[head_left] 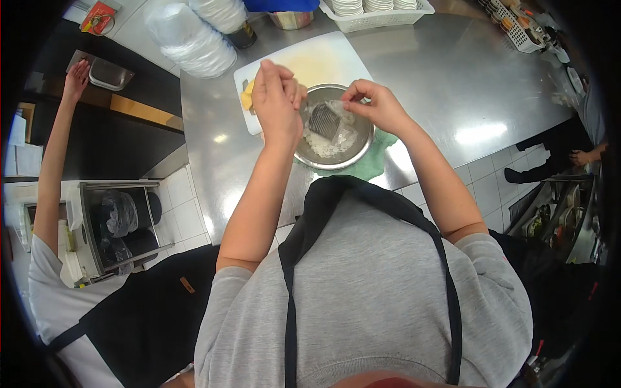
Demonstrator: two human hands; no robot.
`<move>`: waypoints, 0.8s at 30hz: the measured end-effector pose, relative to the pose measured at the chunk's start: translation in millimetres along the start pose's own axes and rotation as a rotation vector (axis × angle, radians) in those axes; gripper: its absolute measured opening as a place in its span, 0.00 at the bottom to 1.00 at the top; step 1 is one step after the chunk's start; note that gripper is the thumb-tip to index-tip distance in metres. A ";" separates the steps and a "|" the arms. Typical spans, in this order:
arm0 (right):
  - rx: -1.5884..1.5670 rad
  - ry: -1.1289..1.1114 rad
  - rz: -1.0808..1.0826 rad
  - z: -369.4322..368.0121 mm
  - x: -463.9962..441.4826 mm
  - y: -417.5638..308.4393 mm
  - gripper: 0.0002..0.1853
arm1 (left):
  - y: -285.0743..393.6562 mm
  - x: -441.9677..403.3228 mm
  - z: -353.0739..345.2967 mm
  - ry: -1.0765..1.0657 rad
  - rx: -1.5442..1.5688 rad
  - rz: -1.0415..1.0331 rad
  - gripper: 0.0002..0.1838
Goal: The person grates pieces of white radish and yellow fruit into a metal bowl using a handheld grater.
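A round metal bowl point(366, 146) stands on a green cloth point(383, 157) at the counter's near edge. White shreds or crumbs point(328, 146) and a dark ridged grater-like piece point(325, 122) are inside it. Above the bowl's right rim, my right hand point(376, 105) pinches a thin, clear plastic-like piece point(347, 105). My left hand point(277, 97) is raised over the bowl's left side, fingers bent together; what it holds, if anything, is hidden. Yellow pieces point(247, 96) lie beside it on the white cutting board point(336, 57).
Plastic-wrapped stacks point(187, 42) stand at the counter's back left, and a white basket of stacked dishes point(381, 19) is behind the board. A co-worker's arm point(57, 139) reaches toward a metal tray point(110, 74) at left. Another person point(556, 145) is at far right.
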State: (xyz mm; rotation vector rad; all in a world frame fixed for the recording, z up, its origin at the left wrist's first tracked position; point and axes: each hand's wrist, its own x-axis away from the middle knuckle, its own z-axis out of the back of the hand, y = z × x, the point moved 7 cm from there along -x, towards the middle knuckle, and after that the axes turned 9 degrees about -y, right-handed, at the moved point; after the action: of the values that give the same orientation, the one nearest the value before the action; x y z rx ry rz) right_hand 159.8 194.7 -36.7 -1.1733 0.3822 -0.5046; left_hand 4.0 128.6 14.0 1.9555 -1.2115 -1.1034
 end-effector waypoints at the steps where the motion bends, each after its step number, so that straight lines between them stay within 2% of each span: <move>1: 0.002 0.045 -0.002 4.5 -0.4 -6.3 0.04 | 7.7 -3.6 -18.8 -0.249 0.160 -0.005 0.17; 2: 0.005 0.092 -0.005 9.5 -0.2 -9.4 0.05 | 10.8 -4.6 -25.1 -0.250 0.160 -0.007 0.17; 4: -0.019 0.129 0.050 16.5 0.9 -10.1 0.05 | 1.8 2.6 -50.0 -0.418 -0.239 0.184 0.14; 5: -0.045 0.162 0.106 20.7 3.0 -11.5 0.04 | 2.6 8.2 -51.5 -0.418 -0.238 0.184 0.14; 7: -0.052 0.131 0.073 18.9 8.6 -4.8 0.04 | -18.8 37.6 -68.1 -0.723 -0.273 0.510 0.08; 8: -0.061 0.103 0.040 17.4 11.7 0.4 0.04 | -16.2 46.9 -66.7 -0.727 -0.274 0.509 0.08; 10: -0.049 0.081 0.025 14.5 20.7 7.8 0.04 | -3.2 69.7 -60.8 -0.777 -0.729 0.283 0.03; 11: -0.036 0.052 0.015 11.4 23.2 9.9 0.04 | -5.7 85.1 -59.6 -0.781 -0.729 0.286 0.03; 13: -0.042 0.040 -0.002 5.1 24.2 10.2 0.04 | -0.3 106.6 -32.8 -0.424 -0.585 0.221 0.02; 14: -0.029 0.033 0.007 1.2 22.4 9.1 0.04 | 0.2 117.0 -24.4 -0.329 -0.594 0.136 0.02; 15: -0.014 0.023 0.013 -4.7 15.6 8.3 0.04 | -9.0 124.2 -14.9 -0.317 -0.596 0.138 0.02; 17: 0.000 -0.017 0.054 -21.7 6.9 2.6 0.05 | -6.9 136.3 11.2 0.070 -0.267 -0.005 0.07; 19: 0.023 -0.047 0.100 -34.8 5.3 -10.5 0.05 | -13.0 144.4 3.8 0.080 -0.263 0.059 0.09; 21: 0.324 -0.167 0.248 -59.5 7.6 -32.8 0.06 | -19.9 146.5 -4.9 0.085 -0.254 0.131 0.11; 22: 0.195 -0.248 0.184 -72.4 1.4 -29.5 0.06 | -22.1 141.9 -5.1 0.057 -0.332 0.141 0.11; 23: 0.199 -0.247 0.186 -73.8 -0.7 -22.8 0.06 | -22.8 140.0 -10.5 0.025 -0.410 0.148 0.11; 24: 0.333 -0.151 0.211 -71.1 -5.1 -11.1 0.06 | -21.8 139.1 -16.5 -0.009 -0.466 0.167 0.10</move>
State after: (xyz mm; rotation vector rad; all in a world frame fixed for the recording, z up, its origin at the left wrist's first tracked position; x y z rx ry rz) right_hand 115.8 139.3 -50.7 -0.8314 0.2752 -0.2800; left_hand 61.7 12.4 -43.1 1.4722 -0.9913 -1.1819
